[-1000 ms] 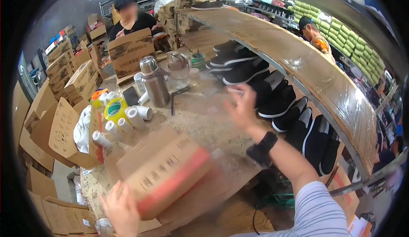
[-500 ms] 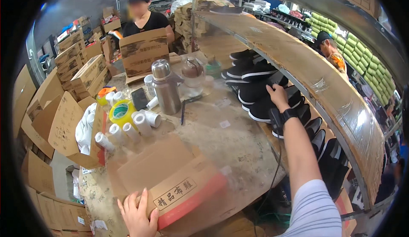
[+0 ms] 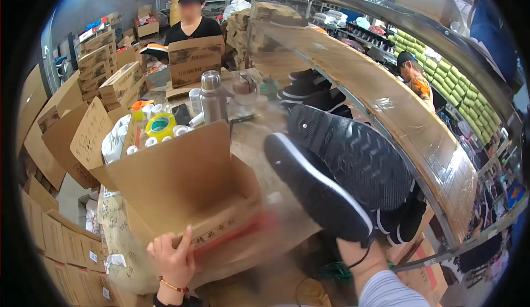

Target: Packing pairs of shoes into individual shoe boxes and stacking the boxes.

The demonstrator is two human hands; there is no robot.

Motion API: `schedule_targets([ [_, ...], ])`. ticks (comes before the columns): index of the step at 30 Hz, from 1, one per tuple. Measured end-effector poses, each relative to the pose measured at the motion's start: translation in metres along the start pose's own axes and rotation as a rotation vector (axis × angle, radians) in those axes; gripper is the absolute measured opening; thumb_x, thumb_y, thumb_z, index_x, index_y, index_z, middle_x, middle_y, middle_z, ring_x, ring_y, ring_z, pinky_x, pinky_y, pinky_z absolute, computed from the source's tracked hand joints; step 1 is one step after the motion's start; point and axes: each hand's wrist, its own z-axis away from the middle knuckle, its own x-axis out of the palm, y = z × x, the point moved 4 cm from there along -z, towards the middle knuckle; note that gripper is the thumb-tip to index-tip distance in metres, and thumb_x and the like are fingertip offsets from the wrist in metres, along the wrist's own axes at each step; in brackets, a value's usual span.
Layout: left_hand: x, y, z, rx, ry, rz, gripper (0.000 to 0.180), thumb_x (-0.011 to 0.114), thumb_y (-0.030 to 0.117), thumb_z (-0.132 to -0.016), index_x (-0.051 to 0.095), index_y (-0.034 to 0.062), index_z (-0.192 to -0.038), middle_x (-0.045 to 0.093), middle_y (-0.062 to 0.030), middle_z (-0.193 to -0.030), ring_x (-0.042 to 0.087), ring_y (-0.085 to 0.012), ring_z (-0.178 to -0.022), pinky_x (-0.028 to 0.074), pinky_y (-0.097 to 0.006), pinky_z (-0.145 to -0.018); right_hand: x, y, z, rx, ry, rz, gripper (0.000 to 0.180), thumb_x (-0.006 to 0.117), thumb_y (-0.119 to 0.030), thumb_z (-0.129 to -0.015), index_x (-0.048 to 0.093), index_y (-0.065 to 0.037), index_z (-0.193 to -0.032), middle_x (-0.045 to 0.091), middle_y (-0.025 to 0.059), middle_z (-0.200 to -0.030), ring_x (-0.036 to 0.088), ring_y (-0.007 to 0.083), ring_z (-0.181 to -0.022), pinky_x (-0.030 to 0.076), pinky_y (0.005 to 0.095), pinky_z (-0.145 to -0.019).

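An open brown cardboard shoe box [image 3: 171, 174] with a red lower edge sits on the table in front of me, its lid flap raised. My left hand [image 3: 172, 256] grips its near wall, with one finger stretched along the rim. To the right of the box, my right hand [image 3: 353, 251] holds up a pair of black shoes. One shoe [image 3: 317, 188] shows its dark upper and white edge line; the other [image 3: 359, 158] turns its black treaded sole towards me. Most of the right hand's fingers are hidden behind the shoes.
More black shoes [image 3: 309, 89] lie under the plastic-wrapped shelf [image 3: 397, 119] on the right. A steel thermos [image 3: 212, 98], yellow tape roll [image 3: 160, 126] and white rolls stand behind the box. Across the table, a person [image 3: 190, 28] is behind another carton [image 3: 194, 61]. Cartons [image 3: 72, 241] line the left.
My right hand has lifted the pair of shoes from beneath the shelf and brought it nearer, beside the box. The box's flap now stands up, and its inside shows. The left hand stays at its near wall.
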Motion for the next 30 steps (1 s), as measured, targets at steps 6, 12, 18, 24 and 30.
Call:
schedule_targets([
  [6, 0.002, 0.030, 0.011, -0.084, 0.075, 0.216, 0.038, 0.071, 0.012, -0.068, 0.068, 0.0123, -0.105, 0.057, -0.0072, -0.100, 0.050, -0.0278, -0.096, 0.033, -0.043, -0.088, 0.023, 0.089, 0.063, 0.278, -0.078, -0.215, 0.031, 0.057, -0.028, -0.090, 0.060, -0.003, -0.108, 0.064, 0.0089, -0.098, 0.061, 0.0175, -0.085, 0.049, 0.0288, -0.081],
  [12, 0.007, 0.082, -0.017, -0.496, -0.159, 1.508, 0.075, 0.062, 0.004, -0.082, 0.021, -0.0081, -0.143, 0.041, -0.0195, -0.139, 0.047, -0.0205, -0.120, 0.037, -0.031, -0.101, 0.029, 0.121, 0.105, 0.425, -0.014, -0.163, 0.033, 0.056, -0.028, -0.091, 0.059, -0.002, -0.111, 0.063, 0.0104, -0.100, 0.062, 0.0186, -0.086, 0.050, 0.0301, -0.081],
  [18, -0.029, 0.007, -0.028, 0.012, 0.351, 0.304, 0.050, 0.066, -0.001, -0.068, 0.067, 0.0203, -0.114, 0.058, -0.0088, -0.095, 0.059, -0.0264, -0.084, 0.051, -0.035, -0.070, 0.082, 0.094, 0.111, -0.020, -0.042, 0.256, 0.027, 0.058, -0.007, -0.088, 0.057, 0.003, -0.112, 0.065, 0.0147, -0.103, 0.064, 0.0233, -0.090, 0.054, 0.0340, -0.076],
  [24, 0.041, 0.004, -0.006, 0.106, -0.002, 0.263, 0.013, 0.060, 0.008, -0.076, 0.068, 0.0087, -0.086, 0.064, -0.0090, -0.089, 0.064, -0.0231, -0.074, 0.053, -0.033, -0.062, 0.175, 0.123, 0.053, -1.041, -0.829, 1.180, 0.014, 0.058, 0.003, -0.071, 0.061, -0.002, -0.084, 0.063, 0.0185, -0.106, 0.062, 0.0330, -0.094, 0.050, 0.0411, -0.084],
  [30, -0.018, -0.101, 0.000, -0.104, 0.143, 0.284, 0.040, 0.067, -0.002, -0.074, 0.064, 0.0076, -0.112, 0.063, -0.0127, -0.107, 0.063, -0.0248, -0.092, 0.052, -0.034, -0.079, 0.117, 0.123, -0.005, -0.656, -0.389, 1.410, 0.009, 0.060, -0.003, -0.080, 0.067, -0.006, -0.084, 0.067, 0.0123, -0.086, 0.064, 0.0291, -0.083, 0.050, 0.0375, -0.076],
])
